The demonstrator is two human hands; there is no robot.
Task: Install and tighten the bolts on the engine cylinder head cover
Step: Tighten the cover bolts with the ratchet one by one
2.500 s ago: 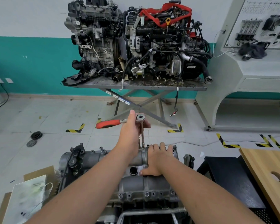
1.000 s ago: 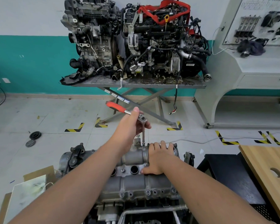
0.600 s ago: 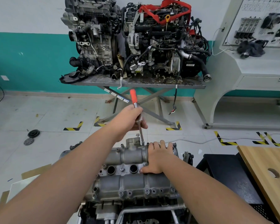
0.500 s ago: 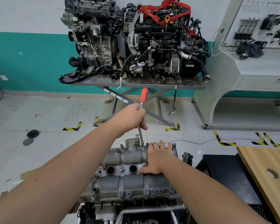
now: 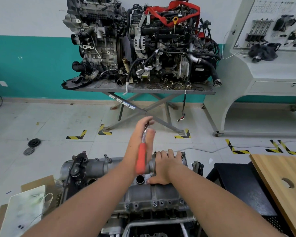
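Cylinder head cover (image 5: 143, 194), grey cast metal, under flat right hand (image 5: 164, 168); left hand (image 5: 140, 134) grips ratchet (image 5: 141, 159).

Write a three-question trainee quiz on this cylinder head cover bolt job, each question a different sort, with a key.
1. True or false: the right hand lies flat on the cylinder head cover.
2. Which hand grips the ratchet wrench? A) left hand B) right hand C) neither
3. Fill in: the wrench's handle is coloured ____.

Key: 1 true; 2 A; 3 red-orange.
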